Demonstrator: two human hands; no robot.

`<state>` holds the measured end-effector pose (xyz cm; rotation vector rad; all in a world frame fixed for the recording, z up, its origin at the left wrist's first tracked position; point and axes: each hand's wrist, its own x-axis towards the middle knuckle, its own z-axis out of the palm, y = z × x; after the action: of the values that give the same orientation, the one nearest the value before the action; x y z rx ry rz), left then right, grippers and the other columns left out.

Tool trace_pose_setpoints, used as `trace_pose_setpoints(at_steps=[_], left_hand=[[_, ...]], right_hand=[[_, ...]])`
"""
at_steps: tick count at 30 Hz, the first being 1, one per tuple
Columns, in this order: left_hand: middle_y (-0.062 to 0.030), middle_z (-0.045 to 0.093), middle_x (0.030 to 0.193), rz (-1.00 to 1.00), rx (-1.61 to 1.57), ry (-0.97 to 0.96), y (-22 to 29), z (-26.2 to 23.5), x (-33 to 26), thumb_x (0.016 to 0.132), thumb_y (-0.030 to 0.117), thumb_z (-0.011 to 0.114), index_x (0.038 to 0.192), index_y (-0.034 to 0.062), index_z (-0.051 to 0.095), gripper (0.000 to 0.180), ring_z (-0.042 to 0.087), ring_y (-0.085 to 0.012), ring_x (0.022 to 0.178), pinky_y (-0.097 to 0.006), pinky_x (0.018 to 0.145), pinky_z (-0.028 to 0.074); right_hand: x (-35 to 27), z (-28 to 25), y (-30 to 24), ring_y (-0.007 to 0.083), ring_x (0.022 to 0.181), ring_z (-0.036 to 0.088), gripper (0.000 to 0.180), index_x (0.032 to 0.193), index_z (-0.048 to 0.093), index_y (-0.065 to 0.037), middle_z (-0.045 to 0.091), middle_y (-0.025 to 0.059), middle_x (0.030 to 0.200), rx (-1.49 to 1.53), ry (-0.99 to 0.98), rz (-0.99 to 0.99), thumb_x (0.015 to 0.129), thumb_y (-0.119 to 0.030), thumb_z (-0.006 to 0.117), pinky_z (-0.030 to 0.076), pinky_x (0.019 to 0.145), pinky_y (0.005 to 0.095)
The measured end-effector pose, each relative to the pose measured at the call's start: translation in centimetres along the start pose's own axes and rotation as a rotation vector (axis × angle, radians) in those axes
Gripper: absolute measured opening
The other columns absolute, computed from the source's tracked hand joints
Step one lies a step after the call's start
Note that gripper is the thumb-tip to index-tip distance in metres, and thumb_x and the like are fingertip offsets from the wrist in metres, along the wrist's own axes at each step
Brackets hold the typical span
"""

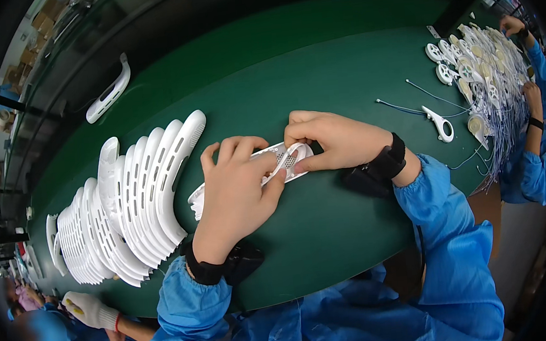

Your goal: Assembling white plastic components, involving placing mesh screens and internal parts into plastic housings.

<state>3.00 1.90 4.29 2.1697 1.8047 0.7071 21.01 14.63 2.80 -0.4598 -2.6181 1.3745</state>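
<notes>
In front of me, a long white plastic shell (196, 200) with a perforated end lies slantwise under both hands. My left hand (232, 187) spans its middle, with thumb and fingers closed on it. Over the perforated end stands a thin white looped part (281, 163). My right hand (338, 140) pinches this loop between thumb and bent forefinger, and the left fingertips touch its near side. The fingers partly hide where loop and shell meet.
Nested white slotted shells (151, 187) stand in a long row at left. One more shell (110, 94) lies farther back. At right are a white ring-ended handle piece (439, 123) and a heap of wired white parts (482, 74), by a co-worker's hands (531, 97). A gloved hand (90, 310) shows lower left.
</notes>
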Motion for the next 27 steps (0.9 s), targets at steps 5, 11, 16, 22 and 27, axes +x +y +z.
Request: trace_pose_setpoints(at_steps=[5,11,16,22,27], left_hand=[[-0.0076,0.061,0.104,0.042,-0.038,-0.007,0.3,0.4,0.6,0.082,0.015,0.064,0.084,0.0039,0.067,0.012,0.054,-0.0267,0.102,-0.047,0.099,0.033],[-0.0083,0.062,0.101,0.012,-0.140,-0.033,0.3,0.0,0.7,0.079,0.013,0.065,0.078,0.0031,0.068,0.010,0.054,-0.0266,0.100,-0.045,0.096,0.035],[-0.0083,0.062,0.099,-0.003,-0.086,-0.075,0.7,0.1,1.0,0.078,0.013,0.064,0.072,0.0032,0.068,0.012,0.055,-0.0262,0.098,-0.043,0.092,0.037],[-0.0074,0.062,0.097,-0.071,-0.063,-0.211,0.9,-0.1,1.1,0.079,0.015,0.061,0.073,0.0035,0.069,0.015,0.054,-0.0257,0.095,-0.042,0.084,0.039],[-0.0068,0.062,0.097,-0.014,-0.058,-0.200,0.0,0.1,1.4,0.082,0.018,0.061,0.078,0.0050,0.071,0.017,0.054,-0.0253,0.096,-0.040,0.082,0.040]], right_hand=[[-0.2,-0.4,0.5,0.0208,0.076,0.051,0.021,0.087,0.059,-0.003,0.049,0.0059,0.086,0.074,-0.015,0.041,0.080,-0.015,0.074,0.041,0.066,0.0323],[-0.3,-0.4,0.3,0.0210,0.077,0.050,0.019,0.086,0.060,-0.002,0.048,0.0069,0.085,0.094,-0.037,0.052,0.079,-0.013,0.074,0.041,0.066,0.0327],[-0.1,-0.5,0.4,0.0214,0.080,0.050,0.020,0.082,0.059,-0.001,0.047,0.0078,0.085,0.051,-0.021,0.029,0.076,-0.012,0.074,0.041,0.067,0.0329],[0.0,-0.3,0.5,0.0216,0.078,0.050,0.020,0.080,0.060,-0.001,0.048,0.0072,0.084,0.006,-0.015,0.013,0.074,-0.012,0.075,0.042,0.066,0.0323],[0.3,-0.9,0.5,0.0209,0.074,0.049,0.020,0.080,0.060,-0.001,0.047,0.0066,0.082,0.061,-0.032,0.048,0.073,-0.013,0.076,0.041,0.062,0.0316]])
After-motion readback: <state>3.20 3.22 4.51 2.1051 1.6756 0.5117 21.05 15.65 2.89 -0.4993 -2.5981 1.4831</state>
